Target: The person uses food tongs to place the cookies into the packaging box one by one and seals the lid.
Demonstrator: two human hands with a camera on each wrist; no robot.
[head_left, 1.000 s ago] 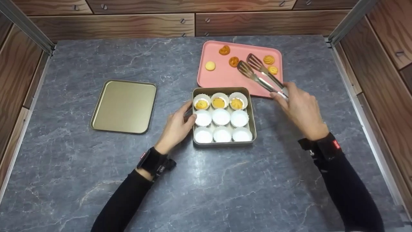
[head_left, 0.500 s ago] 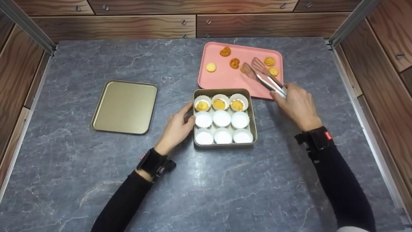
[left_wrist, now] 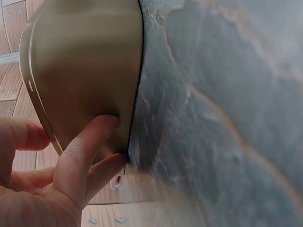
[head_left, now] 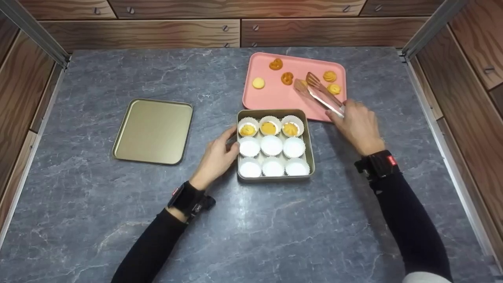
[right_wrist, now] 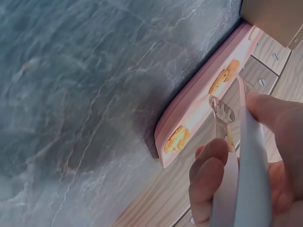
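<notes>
In the head view a metal tin point(head_left: 273, 179) holds rows of white paper cups; the three back cups contain yellow cookies point(head_left: 268, 127). My left hand point(head_left: 214, 159) touches the tin's left side, fingers extended, thumb against the wall, as the left wrist view also shows on the tin point(left_wrist: 85, 61). My right hand point(head_left: 359, 125) holds metal tongs point(head_left: 325, 103) by their handles. The slotted tong heads, slightly apart, are over the right part of the pink tray point(head_left: 275, 96), around a partly hidden cookie point(head_left: 304, 83). Tongs point(right_wrist: 251, 175) show between thumb and fingers in the right wrist view.
On the pink tray lie two brown pretzel-shaped cookies point(head_left: 287, 78), a round pale cookie point(head_left: 258, 83) at left and two swirled cookies point(head_left: 329, 76) at right. A flat metal lid point(head_left: 152, 131) rests left of the tin. Wood-patterned panels point(head_left: 141, 33) border the table.
My right hand has moved left and slightly down with the tongs, whose heads have come down over a cookie on the tray. The left hand stays at the tin.
</notes>
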